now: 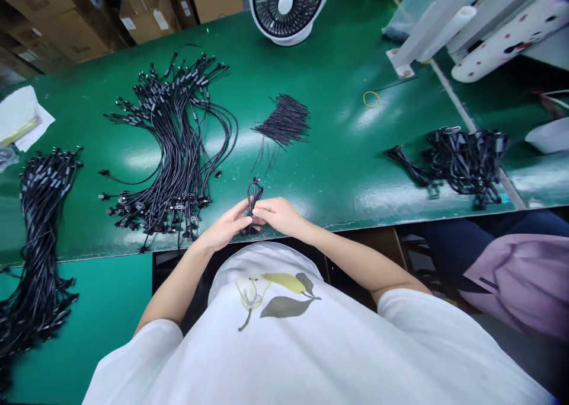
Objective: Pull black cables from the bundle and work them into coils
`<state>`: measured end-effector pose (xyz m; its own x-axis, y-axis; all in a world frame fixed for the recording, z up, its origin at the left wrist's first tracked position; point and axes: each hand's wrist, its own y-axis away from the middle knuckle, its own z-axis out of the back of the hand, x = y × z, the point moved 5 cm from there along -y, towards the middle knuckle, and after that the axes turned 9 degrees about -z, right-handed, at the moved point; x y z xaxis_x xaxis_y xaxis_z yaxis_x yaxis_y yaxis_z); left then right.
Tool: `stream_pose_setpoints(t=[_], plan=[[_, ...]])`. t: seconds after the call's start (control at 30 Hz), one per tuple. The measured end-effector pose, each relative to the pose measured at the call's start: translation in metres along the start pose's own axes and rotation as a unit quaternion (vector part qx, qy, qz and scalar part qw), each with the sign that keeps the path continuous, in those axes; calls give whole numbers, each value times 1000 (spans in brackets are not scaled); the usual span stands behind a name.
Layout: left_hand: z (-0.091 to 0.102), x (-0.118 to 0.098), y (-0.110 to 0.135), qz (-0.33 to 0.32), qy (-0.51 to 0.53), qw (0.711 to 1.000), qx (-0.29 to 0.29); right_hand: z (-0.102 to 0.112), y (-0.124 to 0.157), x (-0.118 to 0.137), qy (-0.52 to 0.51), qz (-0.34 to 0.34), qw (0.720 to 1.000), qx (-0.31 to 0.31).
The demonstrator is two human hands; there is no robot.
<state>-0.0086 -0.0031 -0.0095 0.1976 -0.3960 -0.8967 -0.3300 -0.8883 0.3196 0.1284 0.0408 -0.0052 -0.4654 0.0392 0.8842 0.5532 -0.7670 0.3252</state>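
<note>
A black cable (253,194) folded into a narrow loop stands between my two hands at the front edge of the green table. My left hand (227,224) is closed round its left side. From the right, my right hand (278,214) pinches the middle of the bundle; whether a tie is between those fingers is too small to tell. Just beyond my hands lies a pile of short black twist ties (287,120), a few of them loose on the near side. A large heap of straight black cables (175,138) spreads out to the left.
Folded cable bundles (466,159) lie at the right. Another cable heap (47,215) hangs over the left edge beside white paper (24,117). A white fan (287,5) stands at the back. A yellow rubber band (371,99) and a metal post (418,43) are at the right. Another person (520,274) sits nearby.
</note>
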Motion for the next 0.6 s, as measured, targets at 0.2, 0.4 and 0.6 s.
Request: stream_pose_setpoints(t=[0.2, 0.4, 0.6], plan=[[-8, -9, -1, -66, -148, 987, 3, 0, 6, 1, -9, 15, 1000, 14], [-20, -20, -1, -30, -56, 998, 9, 25, 22, 25, 307, 182, 919, -168], [-10, -13, -7, -2, -44, 998, -51, 15, 12, 2, 437, 120, 888, -75]])
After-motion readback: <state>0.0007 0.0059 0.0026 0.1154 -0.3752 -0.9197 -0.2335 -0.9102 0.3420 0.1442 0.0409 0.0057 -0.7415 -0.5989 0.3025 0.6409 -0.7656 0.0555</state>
